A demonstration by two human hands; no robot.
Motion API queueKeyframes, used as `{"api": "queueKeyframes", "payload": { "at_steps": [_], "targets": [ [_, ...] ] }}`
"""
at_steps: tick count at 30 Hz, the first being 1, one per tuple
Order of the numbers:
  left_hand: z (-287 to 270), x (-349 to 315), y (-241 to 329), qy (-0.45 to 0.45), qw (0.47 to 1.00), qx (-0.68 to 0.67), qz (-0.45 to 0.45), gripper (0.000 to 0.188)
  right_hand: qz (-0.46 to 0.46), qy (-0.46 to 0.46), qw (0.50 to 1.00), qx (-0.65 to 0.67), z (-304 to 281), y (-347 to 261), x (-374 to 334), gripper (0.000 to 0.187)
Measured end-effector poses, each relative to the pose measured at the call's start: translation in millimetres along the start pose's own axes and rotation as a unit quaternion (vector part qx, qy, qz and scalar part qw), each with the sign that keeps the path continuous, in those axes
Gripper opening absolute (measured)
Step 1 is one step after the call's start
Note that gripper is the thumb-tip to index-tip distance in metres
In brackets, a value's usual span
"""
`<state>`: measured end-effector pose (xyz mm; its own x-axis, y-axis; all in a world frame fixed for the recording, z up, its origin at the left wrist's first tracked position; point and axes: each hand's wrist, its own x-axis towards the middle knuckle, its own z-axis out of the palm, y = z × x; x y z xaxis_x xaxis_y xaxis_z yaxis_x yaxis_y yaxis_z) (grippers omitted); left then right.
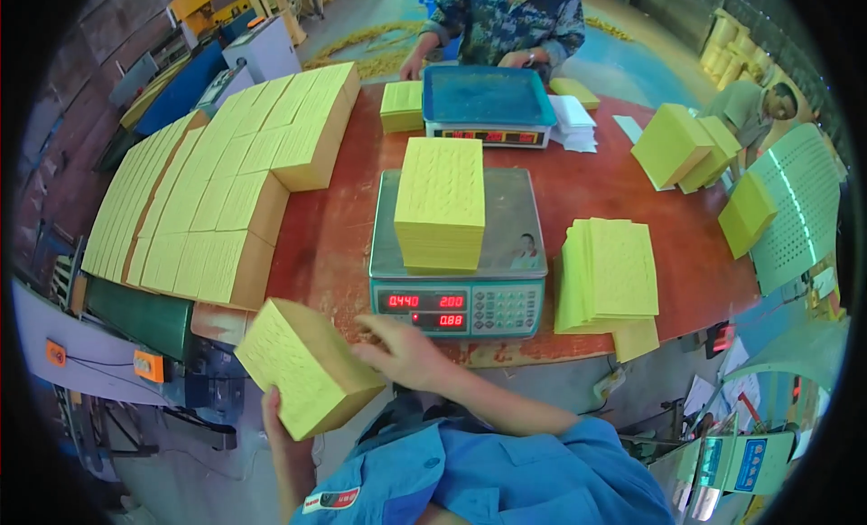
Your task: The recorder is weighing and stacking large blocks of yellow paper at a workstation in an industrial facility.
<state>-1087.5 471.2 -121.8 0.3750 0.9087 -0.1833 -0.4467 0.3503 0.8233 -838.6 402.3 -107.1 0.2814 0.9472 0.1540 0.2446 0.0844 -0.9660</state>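
A thick block of yellow paper sheets (302, 380) is tilted in front of me, left of the scale. My left hand (275, 424) grips it from below, its thumb along the near side. My right hand (402, 351) is by the block's right side, fingers apart and holding nothing; whether the fingertips touch the paper I cannot tell. Another yellow paper stack (440, 195) rests on the plate of a digital scale (519, 299), whose red display is lit. To the scale's right lies a looser, uneven pile of yellow sheets (610, 272).
Rows of yellow paper blocks (217, 177) line the left of the red table (334, 227). Across it a person in camouflage (510, 28) stands behind a second scale (488, 96). Another person (745, 114) is at far right, near yellow stacks (673, 145) and a perforated panel (804, 209).
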Motion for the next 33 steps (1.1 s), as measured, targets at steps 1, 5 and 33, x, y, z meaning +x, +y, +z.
{"api": "queueKeyframes", "payload": {
  "at_steps": [1, 5, 33],
  "targets": [
    [15.6, 1.8, 17.4, -0.071, 0.997, -0.007, 0.006, 0.056, -0.026, 0.024, 0.996, -0.076, -15.9, -2.2, -3.2, 0.050],
    [76.8, 61.8, 69.5, -0.133, 0.991, 0.015, 0.003, 0.057, 0.024, 0.044, 0.998, 0.024, -71.0, -45.0, 8.3, 0.058],
    [310.9, 240.7, 37.6, -0.385, 0.866, 0.283, -0.146, 0.076, 0.123, 0.289, 0.931, 0.183, -198.8, -30.1, 97.0, 0.040]
  ]
}}
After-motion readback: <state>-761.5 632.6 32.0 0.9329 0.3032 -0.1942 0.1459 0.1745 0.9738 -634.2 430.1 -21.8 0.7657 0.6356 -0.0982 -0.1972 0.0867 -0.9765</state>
